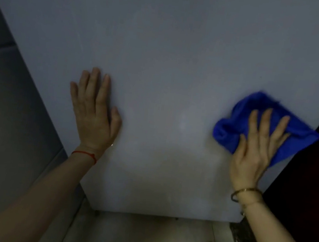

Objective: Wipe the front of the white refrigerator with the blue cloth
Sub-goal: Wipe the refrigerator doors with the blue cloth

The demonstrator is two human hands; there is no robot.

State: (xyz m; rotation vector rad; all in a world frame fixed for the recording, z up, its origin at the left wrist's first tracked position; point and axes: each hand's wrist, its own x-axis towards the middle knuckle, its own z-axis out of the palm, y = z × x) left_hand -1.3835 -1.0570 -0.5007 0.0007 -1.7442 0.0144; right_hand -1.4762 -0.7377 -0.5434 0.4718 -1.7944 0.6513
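The right hand (256, 146) presses a crumpled blue cloth (242, 119) flat against the white fridge door (172, 61), near its right edge. The left hand (95, 110) rests spread on the door, well apart, a red string (86, 154) round its wrist.

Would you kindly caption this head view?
Right hand presses blue cloth against white refrigerator door; left hand braces flat.

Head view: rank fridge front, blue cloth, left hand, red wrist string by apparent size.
1. Fridge front, fills most of the frame.
2-3. Blue cloth and left hand: look similar; right hand covers part of the cloth, so unranked.
4. Red wrist string.
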